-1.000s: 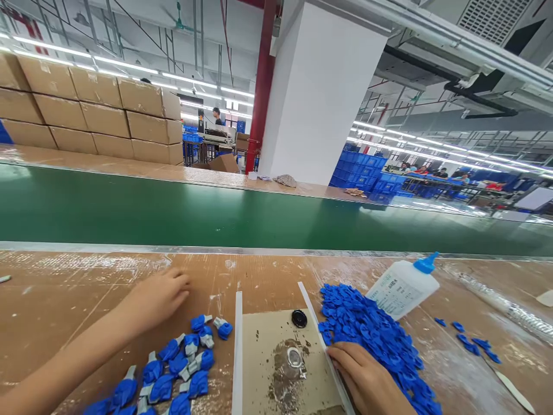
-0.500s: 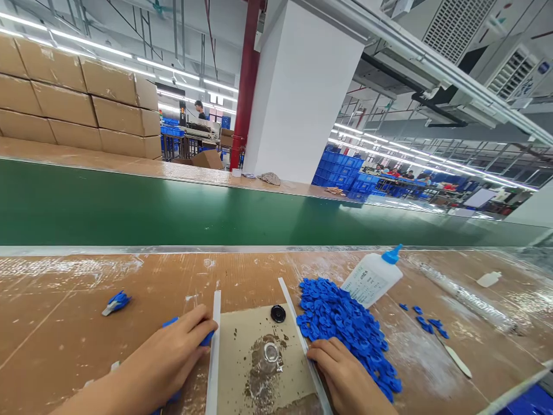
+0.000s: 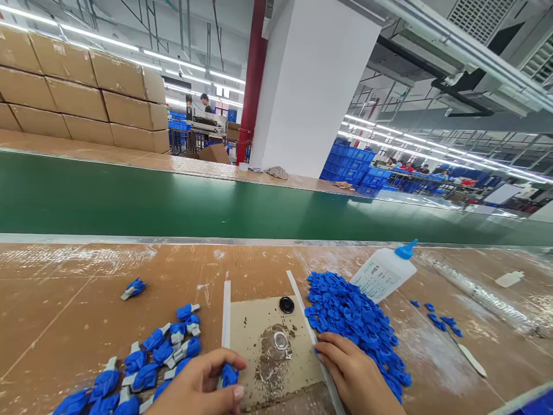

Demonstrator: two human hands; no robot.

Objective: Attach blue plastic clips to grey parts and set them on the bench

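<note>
My left hand (image 3: 201,383) is at the lower middle, its fingers closed round a small blue piece (image 3: 229,374) beside the left white strip. My right hand (image 3: 354,372) rests at the right white strip (image 3: 309,323), against the edge of a heap of small blue parts (image 3: 345,311); its fingers are together, and what they hold, if anything, is hidden. Between the hands lies a beige board (image 3: 254,323) with dark smears, a small clear cup (image 3: 280,341) and a black round cap (image 3: 286,304). Several blue pieces with grey ends (image 3: 144,376) lie left of my left hand.
A white bottle with a blue nozzle (image 3: 382,274) leans behind the heap. A flat pale stick (image 3: 472,360) and a clear wrapped roll (image 3: 484,294) lie right. Beyond runs a green belt (image 3: 194,202); cartons (image 3: 73,92) stand behind it. A person (image 3: 205,102) is far off.
My left hand has moved right and down, uncovering the blue pieces with grey ends, and a blue piece shows in its fingers. The view has shifted slightly; my right hand stays by the heap.
</note>
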